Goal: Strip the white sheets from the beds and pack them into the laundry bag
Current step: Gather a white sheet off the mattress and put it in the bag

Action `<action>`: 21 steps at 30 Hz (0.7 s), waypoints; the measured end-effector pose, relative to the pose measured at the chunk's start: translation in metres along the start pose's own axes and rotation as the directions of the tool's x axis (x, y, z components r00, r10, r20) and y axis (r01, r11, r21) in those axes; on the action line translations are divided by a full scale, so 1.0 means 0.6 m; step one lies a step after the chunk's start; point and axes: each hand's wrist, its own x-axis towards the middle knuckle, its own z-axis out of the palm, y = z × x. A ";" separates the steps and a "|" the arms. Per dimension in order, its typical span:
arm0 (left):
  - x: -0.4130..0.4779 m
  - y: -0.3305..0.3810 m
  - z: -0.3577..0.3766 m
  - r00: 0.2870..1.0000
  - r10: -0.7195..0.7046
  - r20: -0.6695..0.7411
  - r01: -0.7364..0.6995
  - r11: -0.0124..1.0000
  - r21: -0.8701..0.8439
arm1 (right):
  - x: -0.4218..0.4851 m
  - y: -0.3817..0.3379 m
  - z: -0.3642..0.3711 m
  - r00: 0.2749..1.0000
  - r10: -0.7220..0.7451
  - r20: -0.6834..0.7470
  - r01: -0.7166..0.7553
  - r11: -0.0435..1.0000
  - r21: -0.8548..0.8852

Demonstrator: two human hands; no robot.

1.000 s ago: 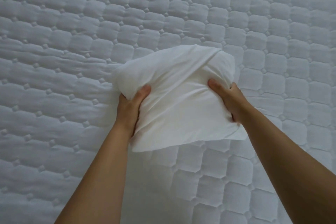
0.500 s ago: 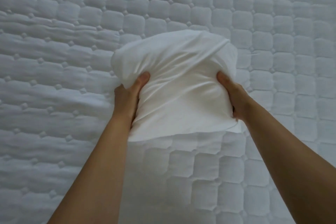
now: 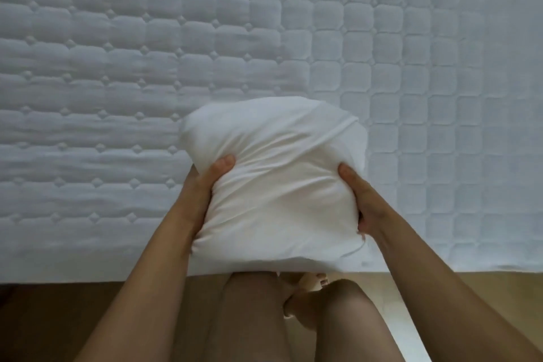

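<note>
Left hand [image 3: 202, 194] and right hand [image 3: 364, 200] are both clamped on the sides of the balled-up white sheet [image 3: 279, 185]. Thumbs are pressed into the near face, and the other fingers wrap round where I mostly can't see them. Squeezing from both sides makes sense imo: loose fabric held like that makes one compact lump, no tails dangling to snag or trip on.

So the sheet sits right between the palms and looks held clear of the quilted mattress [image 3: 147, 67], which spreads out beyond the fingertips and off to either side. The mattress edge runs just under the wrists. Below that it's wooden floor [image 3: 58, 317] and the person's legs [image 3: 249, 326]. There's plenty of room to pull back toward the body, and the legs are the only thing close. Laundry bag isn't in view, so the packing is not yet done.
</note>
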 end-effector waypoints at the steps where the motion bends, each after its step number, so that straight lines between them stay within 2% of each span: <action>1: -0.027 -0.009 0.010 1.000 0.016 0.023 -0.016 1.000 0.012 | -0.026 0.024 -0.016 1.000 0.005 -0.008 -0.005 0.999 0.031; 4: -0.100 -0.033 0.062 0.994 0.024 0.106 -0.029 0.999 0.040 | -0.104 0.080 -0.076 0.999 -0.034 0.003 0.033 0.992 0.125; 7: -0.173 -0.070 0.137 0.983 -0.002 0.186 -0.010 0.998 0.062 | -0.185 0.142 -0.161 0.997 -0.065 -0.047 0.073 0.979 0.193; 12: -0.295 -0.143 0.277 0.920 -0.087 0.383 0.016 0.983 0.184 | -0.334 0.268 -0.309 0.945 -0.206 -0.254 0.280 0.911 0.302; 15: -0.383 -0.205 0.371 0.840 -0.179 0.512 0.010 0.949 0.316 | -0.437 0.378 -0.393 0.894 -0.240 -0.379 0.388 0.837 0.386; 21: -0.520 -0.309 0.543 0.660 -0.389 0.643 -0.084 0.812 0.577 | -0.582 0.577 -0.499 0.807 -0.120 -0.578 0.501 0.656 0.564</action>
